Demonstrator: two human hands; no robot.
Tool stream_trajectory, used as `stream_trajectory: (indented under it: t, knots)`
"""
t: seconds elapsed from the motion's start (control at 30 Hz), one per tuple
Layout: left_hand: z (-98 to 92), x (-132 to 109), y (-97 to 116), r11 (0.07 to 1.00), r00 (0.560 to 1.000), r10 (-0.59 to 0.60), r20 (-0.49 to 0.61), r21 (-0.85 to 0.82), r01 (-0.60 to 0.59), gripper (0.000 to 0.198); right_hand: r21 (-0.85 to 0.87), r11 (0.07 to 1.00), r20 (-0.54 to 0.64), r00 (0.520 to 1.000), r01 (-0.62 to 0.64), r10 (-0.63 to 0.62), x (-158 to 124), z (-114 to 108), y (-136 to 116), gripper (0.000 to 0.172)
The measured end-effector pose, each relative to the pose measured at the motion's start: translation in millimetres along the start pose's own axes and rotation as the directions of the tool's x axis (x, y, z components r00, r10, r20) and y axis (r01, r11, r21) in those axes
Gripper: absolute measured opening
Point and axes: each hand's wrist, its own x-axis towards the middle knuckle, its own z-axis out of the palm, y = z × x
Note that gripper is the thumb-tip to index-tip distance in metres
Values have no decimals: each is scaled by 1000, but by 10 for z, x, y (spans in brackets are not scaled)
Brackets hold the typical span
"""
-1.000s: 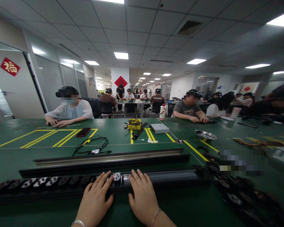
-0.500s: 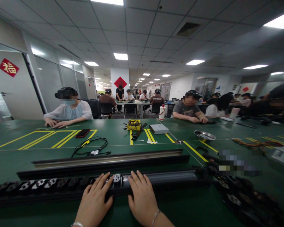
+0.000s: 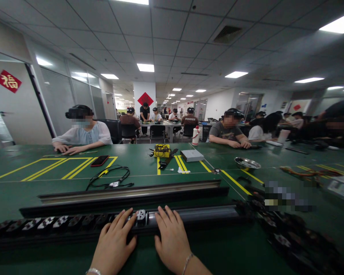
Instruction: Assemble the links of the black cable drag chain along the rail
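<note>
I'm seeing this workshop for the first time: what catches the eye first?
Nearest the camera, the left hand and right hand lie flat on a long black rail, beside a row of socket modules seated in it. Farther back on the green table lie a red phone and a yellow box.

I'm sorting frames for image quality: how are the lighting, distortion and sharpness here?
Head view: bright ceiling light panels blow out white; wide-angle lens bends the long black socket rail and green table edges; left hand and right hand look sharp, the dark pile of parts at right is murky.
</note>
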Motion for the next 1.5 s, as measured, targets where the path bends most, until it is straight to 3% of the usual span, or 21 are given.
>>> stream_trajectory:
  t: [1.03, 1.5]
  knots:
    - [-53, 11, 45, 1000, 1000, 2, 1, 28, -2, 53, -7, 1000, -5, 1000, 5, -5, -6, 3, -2, 51]
    - [40, -21, 125, 995, 1000, 10, -5, 99, -9, 57, 9, 1000, -17, 1000, 17, -16, -9, 3, 5, 50]
